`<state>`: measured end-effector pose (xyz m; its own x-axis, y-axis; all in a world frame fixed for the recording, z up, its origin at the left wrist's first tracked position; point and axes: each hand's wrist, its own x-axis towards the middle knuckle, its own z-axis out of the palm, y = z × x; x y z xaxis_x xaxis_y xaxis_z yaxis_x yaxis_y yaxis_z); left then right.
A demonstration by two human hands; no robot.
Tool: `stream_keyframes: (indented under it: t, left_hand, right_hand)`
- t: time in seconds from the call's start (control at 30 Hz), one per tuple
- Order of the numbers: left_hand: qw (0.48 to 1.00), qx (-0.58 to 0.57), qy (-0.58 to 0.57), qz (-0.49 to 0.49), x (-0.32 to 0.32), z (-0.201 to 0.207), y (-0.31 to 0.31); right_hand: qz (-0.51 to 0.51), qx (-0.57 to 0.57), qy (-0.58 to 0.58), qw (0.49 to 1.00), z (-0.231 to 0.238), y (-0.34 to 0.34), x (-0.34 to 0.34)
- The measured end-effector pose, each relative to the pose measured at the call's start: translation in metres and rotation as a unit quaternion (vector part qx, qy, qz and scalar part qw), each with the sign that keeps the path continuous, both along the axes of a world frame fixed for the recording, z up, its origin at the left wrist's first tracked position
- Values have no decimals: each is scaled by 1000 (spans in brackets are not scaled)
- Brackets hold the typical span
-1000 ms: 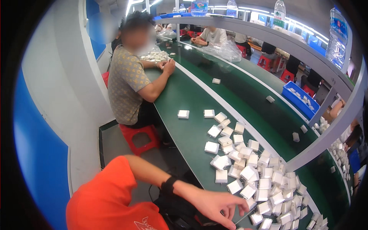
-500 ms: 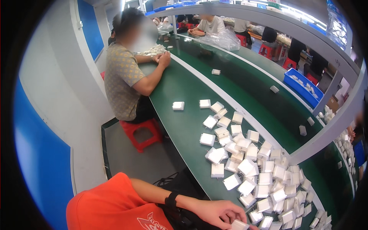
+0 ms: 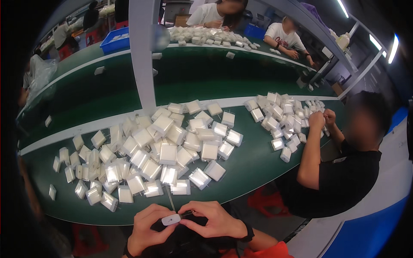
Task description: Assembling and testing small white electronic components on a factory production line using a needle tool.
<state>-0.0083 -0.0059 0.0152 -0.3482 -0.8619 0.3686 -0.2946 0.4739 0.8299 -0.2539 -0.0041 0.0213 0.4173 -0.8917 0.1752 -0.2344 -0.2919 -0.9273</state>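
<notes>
Close to the table's near edge, both my hands meet around one white plug-in charger (image 3: pixel 171 219), its oval end face turned up. My left hand (image 3: pixel 150 228) grips its left side between thumb and fingers. From the other side, the thumb and fingers of my right hand (image 3: pixel 217 221) close on it. A thin, metallic, tweezer-like strip (image 3: pixel 170 198) points away from my fingertips toward the pile; which hand it belongs to I cannot tell. Beyond my hands lies a large heap of white chargers (image 3: pixel 167 152) in clear film, some with prongs showing.
A second charger heap (image 3: pixel 275 114) lies to the right, where a person in black (image 3: pixel 344 176) works with both hands. A grey post (image 3: pixel 142 56) rises behind my heap, beside the dark green belt (image 3: pixel 223 77). Across it, two people sit near more chargers (image 3: pixel 206 36).
The view has swung from left to right, bringing a different neighbouring worker into sight. Earlier only one of my hands showed clearly, holding a charger; now both hands are together on one.
</notes>
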Motion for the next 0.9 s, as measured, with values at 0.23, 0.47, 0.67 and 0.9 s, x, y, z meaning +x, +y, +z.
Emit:
stream_keyframes:
  t: [0.23, 0.47, 0.67, 0.9]
  left_hand:
    - [998, 60, 0, -19, 6, 4, 5]
    - [996, 80, -27, 4, 0, 11, 7]
    - [999, 42, -20, 5, 2, -7, 4]
    - [997, 73, -27, 13, -2, -5, 9]
  right_hand:
    - [16, 38, -37, 998, -4, 8, -2]
    - [54, 49, -78, 994, -5, -8, -4]
    - [48, 25, -76, 996, -9, -7, -6]
    - [69, 29, -54, 996, -17, -5, -10]
